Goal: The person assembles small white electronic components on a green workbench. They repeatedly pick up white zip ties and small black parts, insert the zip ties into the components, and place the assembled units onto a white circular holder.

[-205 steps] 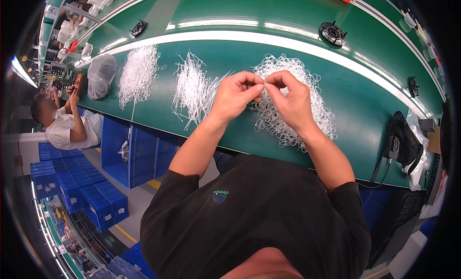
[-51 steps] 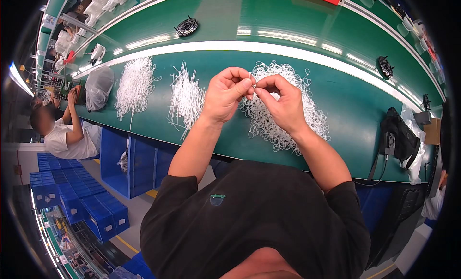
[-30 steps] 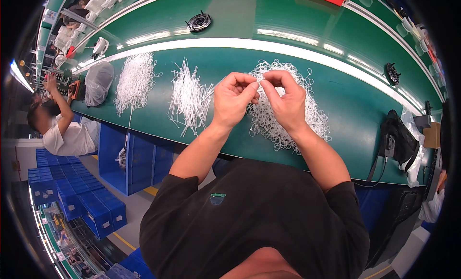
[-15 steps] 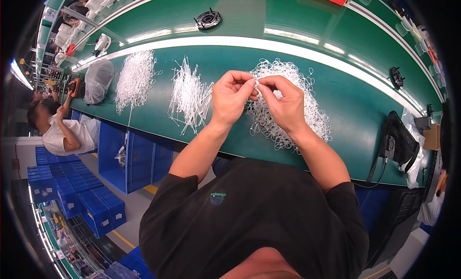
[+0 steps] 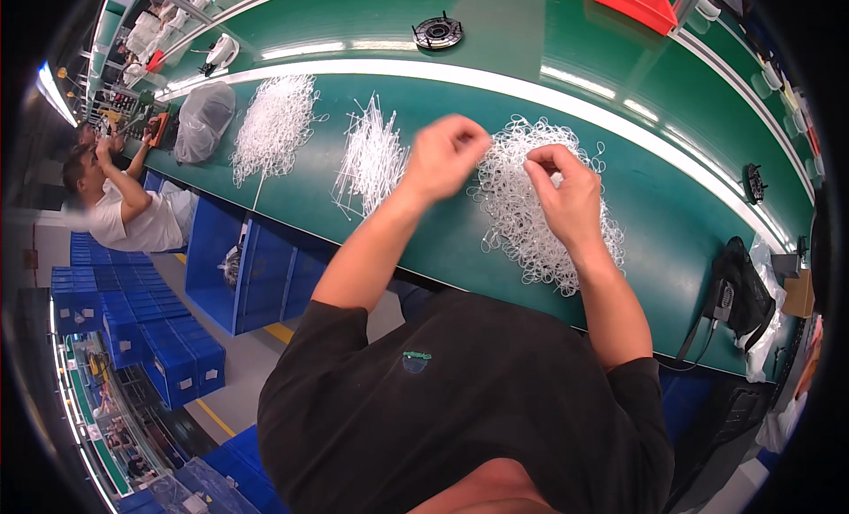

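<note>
Above the large pile of thin white looped ties [image 5: 539,231], both my hands are apart from each other. My left hand [image 5: 442,160] hangs at the pile's left edge, fingers curled and smeared by motion, so what it holds does not show. Over the pile's upper part, my right hand [image 5: 570,196] is closed in a pinch, thumb against forefinger; anything between the fingertips is too small to make out. Left of my left hand lies a heap of straight white ties [image 5: 370,156]. Farther left is another pile of white looped ties [image 5: 276,125].
The green bench [image 5: 442,240] carries a clear plastic bag [image 5: 205,121] at left and a black bag [image 5: 738,293] at right. Behind runs a green conveyor with a black round burner-like part [image 5: 438,33] and a red tray [image 5: 635,7]. Blue bins [image 5: 181,368] and a co-worker [image 5: 124,196] are at left.
My hands were together at the fingertips; now they have parted, the right one moving rightward and down over the pile. The whole view has shifted slightly.
</note>
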### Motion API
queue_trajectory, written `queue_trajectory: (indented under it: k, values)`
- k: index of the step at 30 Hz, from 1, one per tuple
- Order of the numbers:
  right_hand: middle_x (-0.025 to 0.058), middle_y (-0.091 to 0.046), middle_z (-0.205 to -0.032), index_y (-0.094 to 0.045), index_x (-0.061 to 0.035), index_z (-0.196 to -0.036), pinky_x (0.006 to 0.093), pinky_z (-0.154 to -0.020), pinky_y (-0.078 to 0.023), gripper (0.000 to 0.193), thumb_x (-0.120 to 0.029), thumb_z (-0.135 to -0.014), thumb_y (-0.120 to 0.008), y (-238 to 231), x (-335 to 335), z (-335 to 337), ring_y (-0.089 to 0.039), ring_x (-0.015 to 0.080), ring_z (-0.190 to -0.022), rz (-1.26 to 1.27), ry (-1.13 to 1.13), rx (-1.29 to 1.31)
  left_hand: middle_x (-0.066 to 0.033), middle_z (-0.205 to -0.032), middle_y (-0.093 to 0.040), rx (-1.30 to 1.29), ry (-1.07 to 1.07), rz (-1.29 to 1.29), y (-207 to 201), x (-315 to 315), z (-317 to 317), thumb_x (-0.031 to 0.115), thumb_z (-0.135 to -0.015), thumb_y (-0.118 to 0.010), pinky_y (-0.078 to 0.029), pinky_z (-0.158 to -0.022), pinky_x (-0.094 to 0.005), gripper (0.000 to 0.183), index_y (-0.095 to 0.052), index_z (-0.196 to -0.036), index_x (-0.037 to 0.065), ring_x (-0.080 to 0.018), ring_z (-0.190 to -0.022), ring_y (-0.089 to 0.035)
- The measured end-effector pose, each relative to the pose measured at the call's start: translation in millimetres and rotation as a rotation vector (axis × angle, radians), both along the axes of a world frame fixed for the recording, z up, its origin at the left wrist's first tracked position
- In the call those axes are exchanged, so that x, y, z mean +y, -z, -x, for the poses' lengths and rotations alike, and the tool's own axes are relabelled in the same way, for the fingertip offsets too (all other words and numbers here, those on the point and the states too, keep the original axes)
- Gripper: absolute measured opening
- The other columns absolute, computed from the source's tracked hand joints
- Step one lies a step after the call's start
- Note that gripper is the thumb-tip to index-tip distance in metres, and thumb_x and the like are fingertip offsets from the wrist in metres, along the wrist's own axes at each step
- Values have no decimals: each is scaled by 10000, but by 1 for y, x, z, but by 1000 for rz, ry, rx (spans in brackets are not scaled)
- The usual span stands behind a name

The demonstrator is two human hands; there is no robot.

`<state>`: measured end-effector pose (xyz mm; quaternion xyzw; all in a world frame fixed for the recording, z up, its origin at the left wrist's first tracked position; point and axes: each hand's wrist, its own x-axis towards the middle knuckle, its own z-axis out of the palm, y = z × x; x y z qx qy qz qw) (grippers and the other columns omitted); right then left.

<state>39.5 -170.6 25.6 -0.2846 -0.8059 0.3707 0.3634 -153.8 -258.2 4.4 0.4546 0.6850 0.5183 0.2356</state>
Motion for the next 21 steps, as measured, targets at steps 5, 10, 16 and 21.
queue_trajectory:
  k: [5, 10, 16, 21]
  values:
    - [103, -706, -864, -679, -11, -931, 329, -730, -537, 105, -72, -859, -724, -3, 16, -17, -677, 216, -770, -27, 89, 8, -170, -913, -730, 486, -402, 323, 20, 8, 103, 241, -860, -724, -542, -785, -459, 216, -704, -919, 34, -366, -872, -698]
    - [99, -706, -869, -679, -15, -938, 332, -737, -535, 112, -77, -857, -727, 2, 19, -23, -673, 210, -774, 8, 117, -6, -186, -987, -728, 568, -405, 615, 35, 9, 132, 278, -844, -712, -537, -821, -495, 249, -705, -947, 51, -383, -943, -688]
    - [95, -705, -860, -674, -16, -922, 334, -732, -533, 112, -79, -849, -730, 4, 19, -23, -669, 212, -765, -17, 97, -19, -200, -988, -727, 537, -427, 574, 39, 16, 131, 253, -844, -684, -537, -816, -493, 222, -708, -925, 48, -390, -930, -688]
    - [92, -704, -859, -673, -15, -921, 334, -732, -530, 111, -75, -847, -730, 5, 19, -22, -668, 220, -775, -24, 71, -11, -172, -894, -719, 513, -498, 165, 28, 12, 124, 206, -886, -674, -538, -762, -466, 199, -686, -921, 10, -347, -818, -693]
